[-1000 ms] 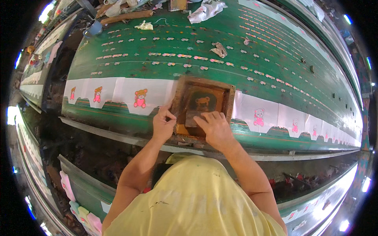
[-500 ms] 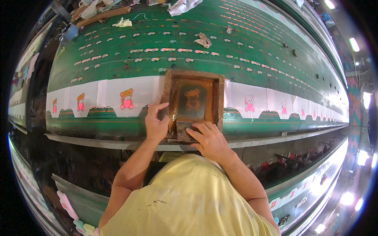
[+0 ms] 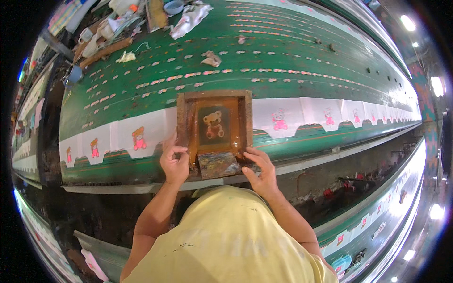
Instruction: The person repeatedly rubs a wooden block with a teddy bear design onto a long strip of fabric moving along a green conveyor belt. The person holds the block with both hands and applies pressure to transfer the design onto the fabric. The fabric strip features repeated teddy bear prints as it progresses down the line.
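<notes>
A wooden screen-printing frame [image 3: 215, 94] lies over a row of white cloth pieces on the green table. Its mesh carries a dark panel with a teddy bear shape [image 3: 213, 127]. Across the near end of the frame rests a squeegee, a stained wooden block [image 3: 218, 165]. With fingers curled, my left hand [image 3: 174, 162] grips the frame's left side near its front corner. My right hand [image 3: 262, 173] holds the frame's front right corner, thumb and fingertips against the side, beside the squeegee's end. White cloth [image 3: 125, 137] with pink-hearted brown bears extends leftward; paler bear prints [image 3: 279, 120] are on the right.
Rows of small printed marks cover the green table [image 3: 141, 106]. A crumpled rag [image 3: 211, 59] and a blue mug [image 3: 74, 74] sit farther back, with clutter at the far left. A metal rail [image 3: 127, 188] runs along the near edge. Another printed table [image 3: 354, 236] stands behind me, at right.
My right hand has left the squeegee and moved to the frame's right side. The squeegee now lies uncovered. My left hand stays at the left side. The whole view has shifted.
</notes>
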The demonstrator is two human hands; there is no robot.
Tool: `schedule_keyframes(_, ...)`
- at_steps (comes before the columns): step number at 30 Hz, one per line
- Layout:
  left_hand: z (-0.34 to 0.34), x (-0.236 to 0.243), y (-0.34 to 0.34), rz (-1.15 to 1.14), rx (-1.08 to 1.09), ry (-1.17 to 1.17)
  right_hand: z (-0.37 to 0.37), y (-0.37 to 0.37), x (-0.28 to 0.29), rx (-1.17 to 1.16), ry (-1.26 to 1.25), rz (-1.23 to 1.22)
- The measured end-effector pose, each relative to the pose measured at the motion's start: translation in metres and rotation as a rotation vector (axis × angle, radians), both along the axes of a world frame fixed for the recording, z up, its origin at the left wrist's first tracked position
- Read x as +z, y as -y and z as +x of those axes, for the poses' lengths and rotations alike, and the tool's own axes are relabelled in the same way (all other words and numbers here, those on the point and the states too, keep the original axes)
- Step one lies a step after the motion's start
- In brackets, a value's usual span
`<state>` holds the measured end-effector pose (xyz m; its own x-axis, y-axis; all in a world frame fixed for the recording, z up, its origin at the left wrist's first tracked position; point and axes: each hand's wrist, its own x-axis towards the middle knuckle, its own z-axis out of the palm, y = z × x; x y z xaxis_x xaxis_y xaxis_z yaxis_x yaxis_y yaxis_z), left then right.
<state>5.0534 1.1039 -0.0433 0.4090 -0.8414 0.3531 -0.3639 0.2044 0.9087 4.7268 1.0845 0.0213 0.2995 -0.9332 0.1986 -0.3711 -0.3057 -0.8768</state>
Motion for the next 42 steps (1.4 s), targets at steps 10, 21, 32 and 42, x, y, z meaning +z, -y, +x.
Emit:
schedule_keyframes(10, -0.157, -0.020, 0.060, 0.020, -0.008, -0.116, -0.145, 0.045, -0.007, -0.076, 0.026, -0.061)
schedule_keyframes(21, -0.243, -0.012, 0.090, 0.133, -0.034, -0.468, -0.245, 0.075, -0.016, -0.009, 0.112, -0.020)
schedule_keyframes(32, -0.236, -0.024, 0.090, 0.117, -0.071, -0.513, -0.236, 0.084, 0.013, 0.135, -0.094, -0.308)
schedule_keyframes(42, -0.238, -0.026, 0.090, 0.135, -0.049, -0.541, -0.182, 0.109, 0.038, 0.508, -0.577, -0.359)
